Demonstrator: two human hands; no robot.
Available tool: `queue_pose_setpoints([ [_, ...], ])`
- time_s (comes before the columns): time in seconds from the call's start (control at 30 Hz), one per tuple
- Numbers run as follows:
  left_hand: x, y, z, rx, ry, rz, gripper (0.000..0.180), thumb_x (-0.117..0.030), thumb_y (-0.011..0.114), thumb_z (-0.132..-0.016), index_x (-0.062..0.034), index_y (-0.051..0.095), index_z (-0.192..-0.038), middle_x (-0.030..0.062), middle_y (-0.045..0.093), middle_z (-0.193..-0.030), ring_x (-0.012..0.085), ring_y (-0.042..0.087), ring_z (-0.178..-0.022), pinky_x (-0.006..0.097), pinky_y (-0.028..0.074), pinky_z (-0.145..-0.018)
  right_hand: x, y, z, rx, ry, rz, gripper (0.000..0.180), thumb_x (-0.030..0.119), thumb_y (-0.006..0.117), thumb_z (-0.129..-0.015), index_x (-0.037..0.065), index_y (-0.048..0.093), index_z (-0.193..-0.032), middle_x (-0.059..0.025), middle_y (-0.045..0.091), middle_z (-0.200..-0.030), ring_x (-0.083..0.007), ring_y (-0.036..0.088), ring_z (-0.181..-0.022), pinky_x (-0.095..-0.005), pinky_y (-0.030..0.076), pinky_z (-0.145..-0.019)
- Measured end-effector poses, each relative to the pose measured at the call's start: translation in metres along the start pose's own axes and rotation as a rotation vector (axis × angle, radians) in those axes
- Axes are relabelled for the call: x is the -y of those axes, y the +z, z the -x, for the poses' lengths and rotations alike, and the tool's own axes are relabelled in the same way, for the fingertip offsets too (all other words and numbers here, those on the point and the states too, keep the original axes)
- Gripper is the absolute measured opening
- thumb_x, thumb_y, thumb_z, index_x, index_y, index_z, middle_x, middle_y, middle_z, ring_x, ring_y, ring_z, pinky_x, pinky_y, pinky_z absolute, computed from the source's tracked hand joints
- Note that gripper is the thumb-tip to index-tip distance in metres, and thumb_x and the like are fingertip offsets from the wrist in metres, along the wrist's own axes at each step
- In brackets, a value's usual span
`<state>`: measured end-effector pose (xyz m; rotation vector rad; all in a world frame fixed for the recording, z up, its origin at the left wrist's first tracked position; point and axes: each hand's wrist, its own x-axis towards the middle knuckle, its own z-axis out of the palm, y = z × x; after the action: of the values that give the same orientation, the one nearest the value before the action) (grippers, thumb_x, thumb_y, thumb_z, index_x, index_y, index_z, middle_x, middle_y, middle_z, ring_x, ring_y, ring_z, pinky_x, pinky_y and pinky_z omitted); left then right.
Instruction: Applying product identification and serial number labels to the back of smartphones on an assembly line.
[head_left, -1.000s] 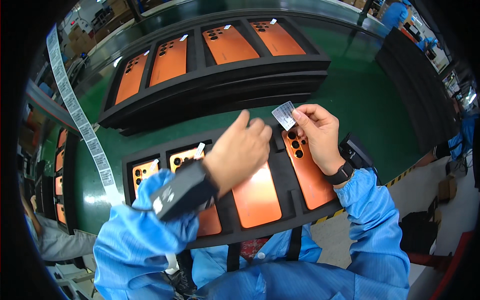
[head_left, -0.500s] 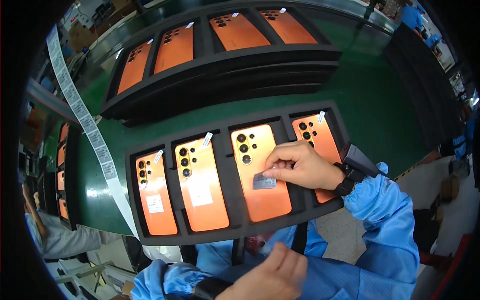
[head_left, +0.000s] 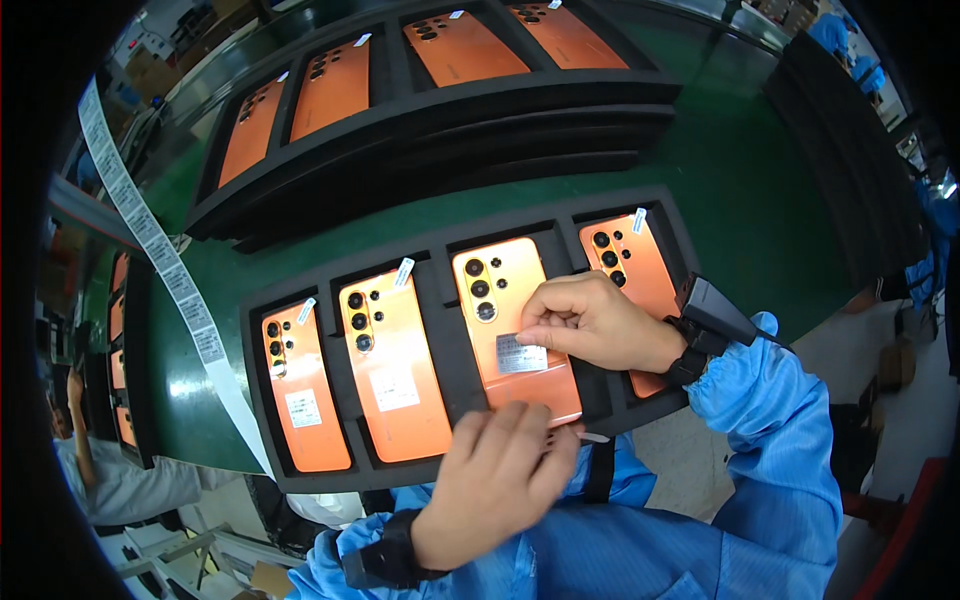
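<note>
One label lies over the third phone, edge pinched by the right hand; the left hand has now risen to the phone's lower end, grip unclear, suggesting careful positioning.

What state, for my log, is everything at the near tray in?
Near foam tray: all slots filled
Leftmost smartphone: back up, labelled
Second smartphone: back up, labelled
Third smartphone: back up
Rightmost smartphone: back up, partly hidden
Silver label: pinched, contact unclear
Right hand: pinching label
Left hand: over third smartphone's lower end
</note>
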<state>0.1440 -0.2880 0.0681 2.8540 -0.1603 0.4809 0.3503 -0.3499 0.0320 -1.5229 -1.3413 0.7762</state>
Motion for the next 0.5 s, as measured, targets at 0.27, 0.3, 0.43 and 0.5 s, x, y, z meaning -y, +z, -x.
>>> queue_pose_setpoints([
  [0.27, 0.020, 0.017, 0.004, -0.097, -0.117, 0.100, 0.043, -0.013, 0.076, -0.067, -0.0030, 0.061, -0.107, 0.0168, 0.058, -0.112, 0.0322, 0.058, -0.098, 0.040, 0.047, -0.077, -0.009, 0.002, -0.002, -0.083, 0.042, -0.130, 0.013, 0.010, 0.069, -0.083, -0.001, 0.063, -0.085, -0.0024, 0.060, -0.066, -0.0051, 0.049, -0.058, -0.0221, 0.040, -0.053],
  [0.3, 0.020, 0.018, 0.006, -0.153, -0.073, 0.090, 0.039, -0.012, 0.075, -0.067, -0.0023, 0.063, -0.102, 0.0171, 0.059, -0.109, 0.0319, 0.059, -0.095, 0.039, 0.048, -0.074, -0.010, 0.002, -0.002, -0.085, 0.043, -0.130, 0.013, 0.010, 0.069, -0.083, -0.001, 0.063, -0.085, -0.0024, 0.060, -0.066, -0.0051, 0.049, -0.058, -0.0221, 0.040, -0.053],
  [0.43, 0.013, 0.009, 0.008, -0.184, 0.049, 0.081, 0.027, -0.010, 0.069, -0.070, 0.0003, 0.066, -0.095, 0.0172, 0.064, -0.102, 0.0293, 0.063, -0.091, 0.036, 0.051, -0.072, -0.008, 0.002, -0.003, -0.075, 0.048, -0.128, 0.014, 0.011, 0.068, -0.084, -0.001, 0.063, -0.084, -0.0021, 0.059, -0.065, -0.0050, 0.050, -0.059, -0.0219, 0.040, -0.053],
  [0.5, 0.002, 0.000, 0.012, -0.164, 0.115, 0.080, 0.026, -0.009, 0.065, -0.070, 0.0015, 0.067, -0.093, 0.0166, 0.065, -0.101, 0.0267, 0.064, -0.092, 0.035, 0.053, -0.078, -0.002, -0.001, -0.002, -0.044, 0.057, -0.073, 0.014, 0.011, 0.068, -0.084, -0.001, 0.063, -0.084, -0.0022, 0.058, -0.065, -0.0050, 0.051, -0.059, -0.0220, 0.041, -0.053],
])
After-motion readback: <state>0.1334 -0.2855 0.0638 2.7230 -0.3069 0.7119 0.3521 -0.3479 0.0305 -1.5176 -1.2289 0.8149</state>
